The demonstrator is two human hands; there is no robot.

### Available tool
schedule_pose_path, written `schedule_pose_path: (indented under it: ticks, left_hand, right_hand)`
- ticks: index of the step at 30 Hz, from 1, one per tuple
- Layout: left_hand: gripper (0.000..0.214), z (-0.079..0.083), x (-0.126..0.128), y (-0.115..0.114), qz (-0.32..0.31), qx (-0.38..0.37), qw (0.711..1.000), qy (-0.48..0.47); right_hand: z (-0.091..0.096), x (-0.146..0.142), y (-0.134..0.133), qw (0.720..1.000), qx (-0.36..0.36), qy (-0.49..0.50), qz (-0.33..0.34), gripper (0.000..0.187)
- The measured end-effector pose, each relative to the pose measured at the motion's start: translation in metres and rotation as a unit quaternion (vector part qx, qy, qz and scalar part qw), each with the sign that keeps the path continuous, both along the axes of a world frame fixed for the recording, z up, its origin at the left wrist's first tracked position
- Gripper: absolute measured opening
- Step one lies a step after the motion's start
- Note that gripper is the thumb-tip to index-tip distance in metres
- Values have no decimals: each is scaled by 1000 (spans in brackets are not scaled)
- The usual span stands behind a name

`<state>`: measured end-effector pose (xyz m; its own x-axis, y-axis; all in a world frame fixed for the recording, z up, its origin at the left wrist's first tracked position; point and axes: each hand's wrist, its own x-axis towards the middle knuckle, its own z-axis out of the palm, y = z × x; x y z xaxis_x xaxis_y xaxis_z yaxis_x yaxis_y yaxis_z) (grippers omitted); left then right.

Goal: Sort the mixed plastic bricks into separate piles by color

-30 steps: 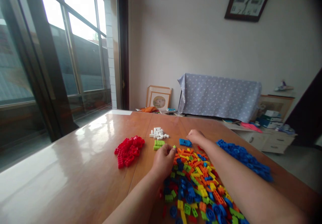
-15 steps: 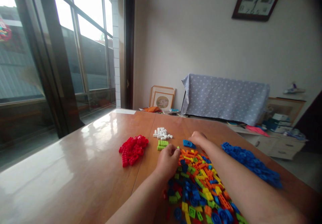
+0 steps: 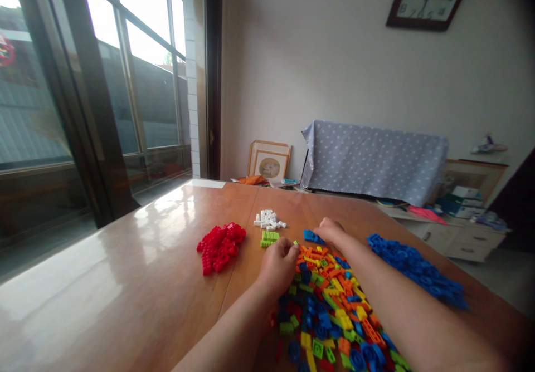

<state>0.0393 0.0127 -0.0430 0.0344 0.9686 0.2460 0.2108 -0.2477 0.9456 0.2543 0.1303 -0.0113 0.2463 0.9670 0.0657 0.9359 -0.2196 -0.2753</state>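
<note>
My left hand [image 3: 279, 263] is closed in a pinch at the far left edge of a mixed pile of toy building bricks [image 3: 334, 299]. A bit of a light-green brick [image 3: 295, 244] shows at its fingertips. Just behind that hand lies a small block of light-green bricks [image 3: 270, 238]. Beyond the pile, my right hand [image 3: 330, 231] has its fingers curled down onto blue bricks [image 3: 312, 236] set close together. The back of the hand partly hides those fingertips.
Red bricks [image 3: 220, 246] are heaped left on the wooden table [image 3: 146, 283]. White bricks [image 3: 268, 220] sit behind the green ones. A long heap of blue bricks [image 3: 418, 272] lies right of my right forearm. A cloth-covered object [image 3: 371, 160] stands past the table.
Both hands stay in nearly the same places and keep their closed shapes. The whole view has shifted very slightly; the brick heaps look unchanged.
</note>
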Motion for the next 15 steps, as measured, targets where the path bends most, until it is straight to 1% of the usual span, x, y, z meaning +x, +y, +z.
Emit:
schedule_pose_path:
  ticks: [7,11,15]
  left_hand:
    - [29,0,1,-1,0,2,1000,4]
    - [30,2,0,-2,0,2,1000,7]
    - [28,2,0,-2,-3,-4,1000,7]
  right_hand:
    - [2,4,-5,1000,-10,14,6,11]
    - [1,8,-5,999,-15,24,15,13]
    - [2,12,-5,999,-23,32,24,20]
